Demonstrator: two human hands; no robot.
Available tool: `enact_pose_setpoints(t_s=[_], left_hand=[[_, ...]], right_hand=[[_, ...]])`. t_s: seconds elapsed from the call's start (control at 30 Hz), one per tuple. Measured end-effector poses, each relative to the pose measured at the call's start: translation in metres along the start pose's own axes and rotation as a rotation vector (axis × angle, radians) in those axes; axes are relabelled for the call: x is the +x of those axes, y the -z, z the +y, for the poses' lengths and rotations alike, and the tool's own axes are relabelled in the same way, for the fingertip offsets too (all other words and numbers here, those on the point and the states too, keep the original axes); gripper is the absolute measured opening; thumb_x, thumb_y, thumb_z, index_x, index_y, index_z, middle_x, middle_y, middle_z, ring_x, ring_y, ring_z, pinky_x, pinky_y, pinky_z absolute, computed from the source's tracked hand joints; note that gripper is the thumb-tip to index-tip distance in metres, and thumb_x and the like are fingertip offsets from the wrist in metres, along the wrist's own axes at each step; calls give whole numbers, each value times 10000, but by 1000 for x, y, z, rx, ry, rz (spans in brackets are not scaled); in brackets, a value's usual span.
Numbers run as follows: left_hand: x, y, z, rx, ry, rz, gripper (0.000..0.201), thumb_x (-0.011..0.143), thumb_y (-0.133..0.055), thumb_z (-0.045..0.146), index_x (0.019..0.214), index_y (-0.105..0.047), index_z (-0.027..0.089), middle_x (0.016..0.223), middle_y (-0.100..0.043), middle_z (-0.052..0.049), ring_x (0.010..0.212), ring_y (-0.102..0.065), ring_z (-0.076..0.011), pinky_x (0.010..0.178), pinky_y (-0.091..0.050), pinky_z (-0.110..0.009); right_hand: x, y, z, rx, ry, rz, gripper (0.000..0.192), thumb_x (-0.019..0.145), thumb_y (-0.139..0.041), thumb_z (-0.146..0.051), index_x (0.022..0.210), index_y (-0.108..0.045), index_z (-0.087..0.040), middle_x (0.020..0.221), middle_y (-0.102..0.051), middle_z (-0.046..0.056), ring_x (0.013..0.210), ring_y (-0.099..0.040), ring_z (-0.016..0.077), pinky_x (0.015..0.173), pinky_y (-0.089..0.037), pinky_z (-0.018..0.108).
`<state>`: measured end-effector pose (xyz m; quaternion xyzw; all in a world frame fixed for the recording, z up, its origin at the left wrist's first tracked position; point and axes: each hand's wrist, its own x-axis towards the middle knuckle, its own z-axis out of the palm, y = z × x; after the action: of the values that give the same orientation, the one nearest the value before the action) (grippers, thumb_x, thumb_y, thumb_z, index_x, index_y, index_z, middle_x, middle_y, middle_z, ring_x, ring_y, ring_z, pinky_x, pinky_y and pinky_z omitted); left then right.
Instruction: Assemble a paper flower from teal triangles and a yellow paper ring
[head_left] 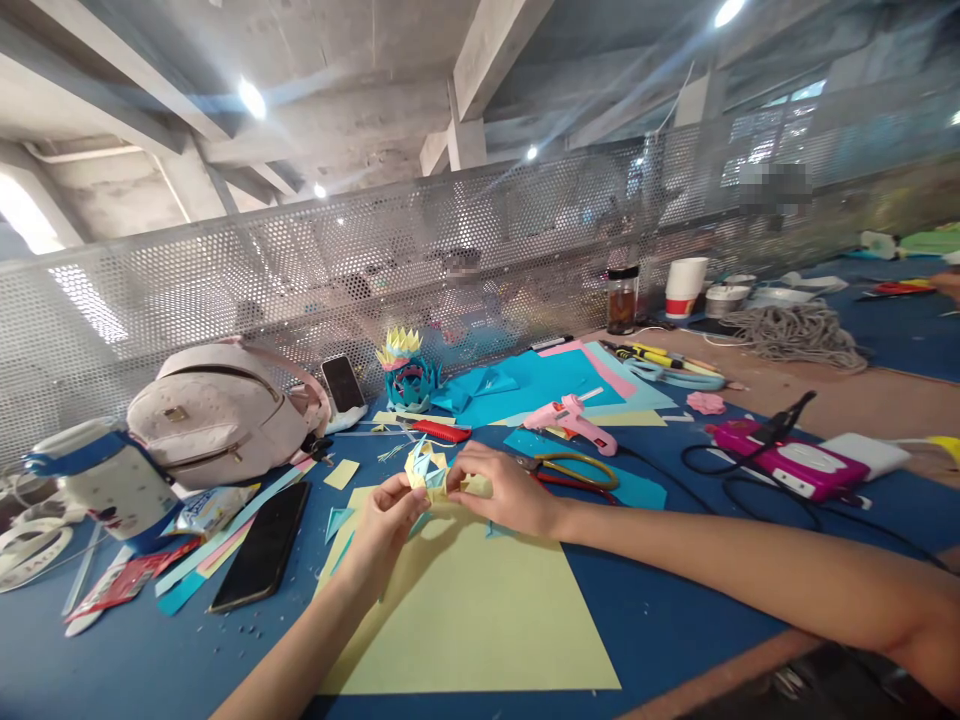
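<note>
Between my two hands is a small ring of folded yellow and light blue paper (427,468), held just above a pale yellow sheet (480,620). My left hand (391,515) pinches its lower left side. On its right side my right hand (499,488) has its fingers closed, and its fingertips are partly hidden. Small folded blue paper pieces (337,522) lie on the sheet's left edge. Right beside my right hand are scissors (574,472) with yellow and red handles. Beyond my hands stands a teal folded-paper piece (412,382) with a yellow crown-like top.
A pink glue gun (574,420) lies past the scissors, its cord running right. Blue paper sheets (536,388) spread behind it. To the left are a phone (262,545), a mug (112,485) and a pale backpack (221,410). A magenta power strip (791,460) sits at right.
</note>
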<state>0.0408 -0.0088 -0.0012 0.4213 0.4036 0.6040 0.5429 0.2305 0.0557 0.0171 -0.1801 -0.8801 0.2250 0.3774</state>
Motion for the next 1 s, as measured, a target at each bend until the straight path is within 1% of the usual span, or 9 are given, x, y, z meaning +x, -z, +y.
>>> enact_pose_setpoints(t_s=[0.1, 0.2, 0.3, 0.43, 0.57, 0.63, 0.77, 0.9, 1.0], left_hand=[[-6, -8, 8, 12, -23, -26, 250, 670, -812, 366, 785, -687, 183, 851, -726, -51, 778, -645, -185, 735, -476, -265], [-11, -14, 13, 57, -32, -78, 291, 689, -800, 354, 904, -714, 177, 940, -733, -73, 838, -644, -205, 734, -464, -266], [-13, -15, 13, 103, -26, -66, 326, 694, -799, 337, 957, -722, 160, 951, -735, -83, 826, -643, -202, 711, -456, -256], [-13, -14, 13, 131, -16, -39, 257, 706, -792, 340, 876, -721, 161, 888, -738, -76, 828, -646, -209, 727, -463, -258], [-14, -14, 14, 121, -16, -34, 250, 691, -800, 347, 839, -711, 167, 857, -729, -69, 839, -642, -226, 760, -465, -278], [-14, -14, 14, 111, -29, -28, 240, 690, -802, 343, 824, -704, 169, 830, -714, -55, 807, -624, -204, 749, -455, -264], [-11, -11, 12, 115, -70, -2, 233, 727, -772, 380, 805, -697, 174, 740, -650, -12, 680, -542, -135, 664, -410, -219], [-9, -7, 10, 106, -50, 29, 257, 724, -767, 417, 733, -683, 174, 685, -598, -2, 676, -522, -133, 659, -399, -217], [-7, -5, 8, 80, -27, 18, 246, 714, -776, 407, 709, -684, 179, 654, -577, 2, 660, -518, -133, 658, -403, -220]], right_hand=[[0, 1, -1, -3, 10, 7, 53, 834, -669, -165, 808, -629, -186, 829, -660, 19, 880, -574, 188, 789, -449, 295], [1, 2, -3, -5, 30, 16, 60, 837, -674, -170, 816, -619, -184, 844, -662, 16, 890, -564, 183, 803, -439, 288], [0, 3, -4, -8, 42, 17, 66, 851, -666, -189, 812, -614, -184, 842, -659, 16, 885, -557, 181, 802, -433, 286], [-1, 2, -5, -17, 41, 9, 62, 850, -662, -179, 814, -612, -186, 829, -646, 21, 883, -556, 188, 790, -433, 290], [-1, 2, -6, -17, 43, 4, 58, 850, -658, -176, 815, -614, -190, 828, -643, 25, 880, -560, 191, 791, -439, 297], [-1, 2, -6, -20, 39, 10, 55, 855, -652, -183, 816, -614, -190, 830, -641, 25, 879, -559, 190, 788, -440, 297], [0, 2, -5, -16, 37, 19, 51, 858, -652, -188, 822, -615, -188, 844, -651, 25, 897, -560, 189, 795, -441, 297], [0, 2, -6, -26, 52, 3, 52, 865, -642, -191, 819, -619, -187, 841, -660, 28, 888, -561, 190, 801, -442, 303], [0, 3, -7, -36, 60, -5, 57, 864, -641, -186, 813, -617, -187, 831, -659, 26, 872, -558, 187, 788, -440, 297]])
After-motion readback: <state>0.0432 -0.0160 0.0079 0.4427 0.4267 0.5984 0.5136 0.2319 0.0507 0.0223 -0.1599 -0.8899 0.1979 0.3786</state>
